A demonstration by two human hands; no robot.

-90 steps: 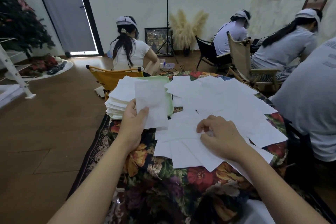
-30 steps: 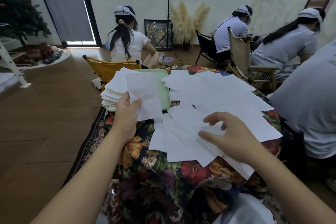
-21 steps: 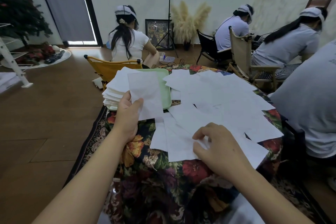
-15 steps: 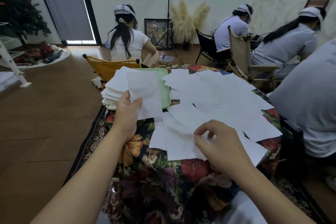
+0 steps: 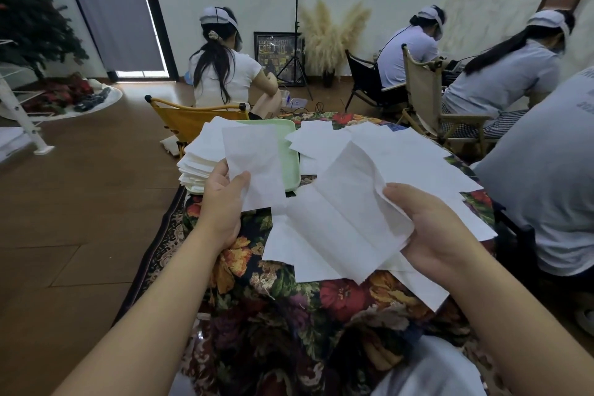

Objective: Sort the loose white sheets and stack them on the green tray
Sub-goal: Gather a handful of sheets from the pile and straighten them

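Sheets (image 5: 340,219) pinched in both raised hands, left hand (image 5: 223,202), right hand (image 5: 430,231)

A floral cloth (image 5: 289,305) covers the tabletop. Beyond it stands a yellow chair (image 5: 189,119), with a seated person (image 5: 225,74) behind. Right of that person stand a tripod (image 5: 295,42) and pampas grass (image 5: 331,32).

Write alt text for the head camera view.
A person's left hand holds up one white sheet while the right hand lifts a creased sheet from loose sheets on a floral tablecloth. Behind, a stack of sheets sits on a green tray.
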